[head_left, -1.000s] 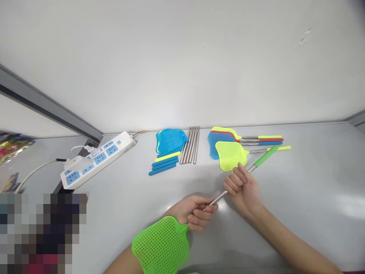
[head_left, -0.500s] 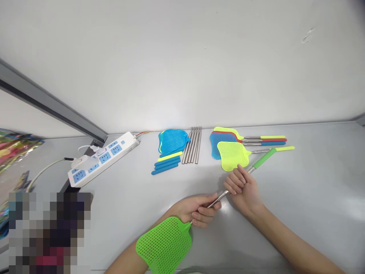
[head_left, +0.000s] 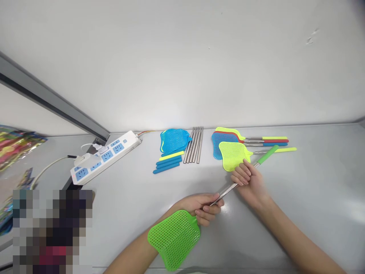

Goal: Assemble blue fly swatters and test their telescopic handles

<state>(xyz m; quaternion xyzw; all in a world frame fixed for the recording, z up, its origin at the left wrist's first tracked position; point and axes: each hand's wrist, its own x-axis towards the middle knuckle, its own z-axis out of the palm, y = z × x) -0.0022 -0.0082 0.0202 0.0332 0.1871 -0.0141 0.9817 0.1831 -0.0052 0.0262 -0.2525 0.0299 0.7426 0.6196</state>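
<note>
Left hand [head_left: 207, 210]: closed round the metal shaft [head_left: 227, 190] of a green swatter [head_left: 174, 239], towards its head. Right hand [head_left: 248, 181]: closed round the same shaft, near the green grip [head_left: 267, 154]. Swatter aslant over the table [head_left: 316, 179]. Beyond: four swatters [head_left: 233, 155], yellow, red, blue; metal rods [head_left: 195, 146]; stacked heads [head_left: 176, 140]; loose grips [head_left: 169, 161]. Leftward: power strip [head_left: 107, 156].

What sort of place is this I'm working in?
Probably a workshop or small packing area, at a workbench: loose metal rods and coloured sleeves lie grouped to the left of several fly swatters, with a power strip further left.
</note>
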